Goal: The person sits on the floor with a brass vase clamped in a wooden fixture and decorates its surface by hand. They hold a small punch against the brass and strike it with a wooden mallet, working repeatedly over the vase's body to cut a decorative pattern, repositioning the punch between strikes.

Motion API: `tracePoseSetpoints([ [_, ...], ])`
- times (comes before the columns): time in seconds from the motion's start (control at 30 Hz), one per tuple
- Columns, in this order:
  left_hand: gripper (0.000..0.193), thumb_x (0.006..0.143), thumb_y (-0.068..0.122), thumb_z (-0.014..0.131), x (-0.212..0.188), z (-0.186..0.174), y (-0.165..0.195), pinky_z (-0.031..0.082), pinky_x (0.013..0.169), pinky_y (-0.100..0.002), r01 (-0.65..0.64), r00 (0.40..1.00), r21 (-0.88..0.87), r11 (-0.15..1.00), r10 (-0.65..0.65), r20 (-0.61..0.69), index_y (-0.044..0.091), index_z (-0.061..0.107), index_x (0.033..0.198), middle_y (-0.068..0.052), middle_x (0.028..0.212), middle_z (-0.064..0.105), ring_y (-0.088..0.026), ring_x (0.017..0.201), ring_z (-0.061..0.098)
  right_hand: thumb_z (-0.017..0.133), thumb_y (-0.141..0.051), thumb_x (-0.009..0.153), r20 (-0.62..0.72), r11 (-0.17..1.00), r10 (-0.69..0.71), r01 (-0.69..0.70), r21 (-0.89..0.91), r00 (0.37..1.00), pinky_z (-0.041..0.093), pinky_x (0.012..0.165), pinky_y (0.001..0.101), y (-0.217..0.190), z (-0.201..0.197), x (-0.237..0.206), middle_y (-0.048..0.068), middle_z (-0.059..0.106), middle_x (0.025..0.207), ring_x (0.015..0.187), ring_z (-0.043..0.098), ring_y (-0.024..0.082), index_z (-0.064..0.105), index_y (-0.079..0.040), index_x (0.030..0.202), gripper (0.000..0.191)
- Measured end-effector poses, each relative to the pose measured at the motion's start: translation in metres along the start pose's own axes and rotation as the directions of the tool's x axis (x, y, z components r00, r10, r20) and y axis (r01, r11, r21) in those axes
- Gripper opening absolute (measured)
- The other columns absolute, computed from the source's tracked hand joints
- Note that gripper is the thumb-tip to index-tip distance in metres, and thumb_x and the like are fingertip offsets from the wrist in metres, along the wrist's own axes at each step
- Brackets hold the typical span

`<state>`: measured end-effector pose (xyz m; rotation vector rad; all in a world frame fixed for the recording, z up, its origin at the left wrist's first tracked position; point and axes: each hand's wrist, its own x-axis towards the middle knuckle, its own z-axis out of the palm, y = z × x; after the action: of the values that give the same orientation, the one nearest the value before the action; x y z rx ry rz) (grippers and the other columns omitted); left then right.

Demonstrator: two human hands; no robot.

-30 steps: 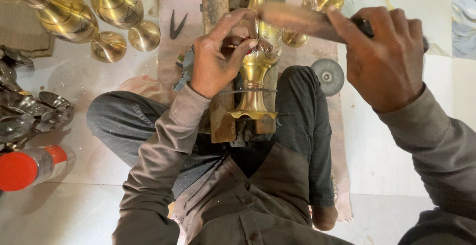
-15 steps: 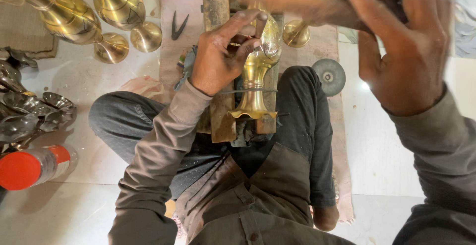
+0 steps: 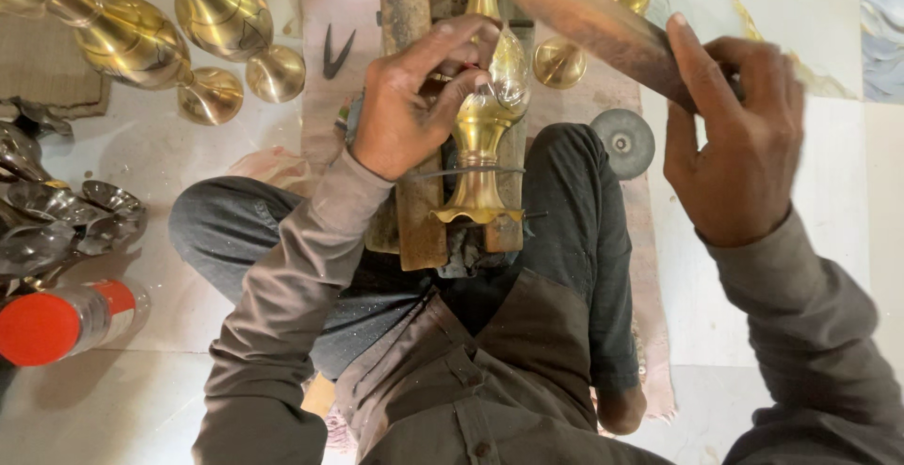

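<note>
Carefully, the left hand (image 3: 414,98) is clamping the brass vase (image 3: 485,136) steady; the right hand (image 3: 739,140) is gripping a wooden mallet (image 3: 603,27), best swung squarely.

head cam | looks straight down, close over lap (single view) | floor (image 3: 772,333) fills edges

The right hand (image 3: 730,136) has swung its wooden mallet (image 3: 603,27) back down from the raised position toward the brass vase (image 3: 485,121).
</note>
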<state>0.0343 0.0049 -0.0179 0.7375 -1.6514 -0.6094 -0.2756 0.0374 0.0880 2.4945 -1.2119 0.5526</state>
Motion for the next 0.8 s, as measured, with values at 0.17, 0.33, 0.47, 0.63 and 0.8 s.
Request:
tracePoseSetpoints([
  [0.17,0.047,0.101,0.001,0.077,0.002,-0.004,-0.002,0.069,0.091,-0.035,0.001,0.989,0.054,0.999,-0.009,0.146,0.006,0.058,0.144,-0.019,0.130,0.071,-0.025,0.107,0.079,0.080,-0.006,0.096,0.174,0.985,0.093,-0.116,0.128,0.980,0.048,0.081,0.0424,-0.009,0.023,-0.021,0.017,0.062,0.116,0.099,0.060,0.031,0.062,-0.011,0.151,0.059],
  [0.33,0.048,0.101,0.002,0.076,0.005,-0.005,-0.002,0.068,0.090,-0.034,-0.021,0.982,0.093,0.995,0.003,0.189,0.007,0.057,0.145,-0.020,0.130,0.071,-0.025,0.105,0.079,0.079,-0.003,0.090,0.176,0.965,0.175,-0.204,0.164,0.969,0.052,0.082,0.0441,-0.024,0.029,-0.036,0.017,0.062,0.115,0.098,0.061,0.033,0.064,-0.012,0.149,0.062],
  [0.47,0.050,0.102,0.001,0.073,0.007,-0.009,-0.001,0.068,0.093,-0.034,0.005,0.977,0.051,0.999,-0.016,0.214,0.007,0.055,0.148,-0.017,0.129,0.073,-0.026,0.108,0.079,0.077,-0.003,0.097,0.088,0.971,0.173,-0.185,0.153,0.981,0.052,0.086,0.0418,-0.023,0.025,-0.030,0.014,0.060,0.119,0.103,0.061,0.031,0.061,-0.013,0.150,0.056],
  [0.63,0.049,0.101,0.002,0.075,0.009,-0.011,0.001,0.068,0.087,-0.035,-0.041,0.976,0.139,0.989,0.010,0.216,0.006,0.057,0.146,-0.021,0.131,0.070,-0.027,0.103,0.079,0.079,0.001,0.095,0.063,0.988,0.149,-0.147,-0.040,0.987,0.050,0.086,0.0442,-0.019,0.011,-0.019,0.012,0.063,0.121,0.103,0.061,0.030,0.066,-0.016,0.148,0.058],
  [0.8,0.047,0.100,0.004,0.076,0.008,-0.012,0.002,0.067,0.086,-0.037,-0.049,0.973,0.204,0.978,0.000,0.231,0.007,0.060,0.144,-0.019,0.130,0.071,-0.028,0.105,0.078,0.070,0.012,0.093,-0.038,0.932,0.193,-0.171,0.320,0.981,0.055,0.097,0.0396,-0.024,0.003,-0.013,0.020,0.056,0.128,0.116,0.061,0.032,0.058,-0.008,0.152,0.064],
])
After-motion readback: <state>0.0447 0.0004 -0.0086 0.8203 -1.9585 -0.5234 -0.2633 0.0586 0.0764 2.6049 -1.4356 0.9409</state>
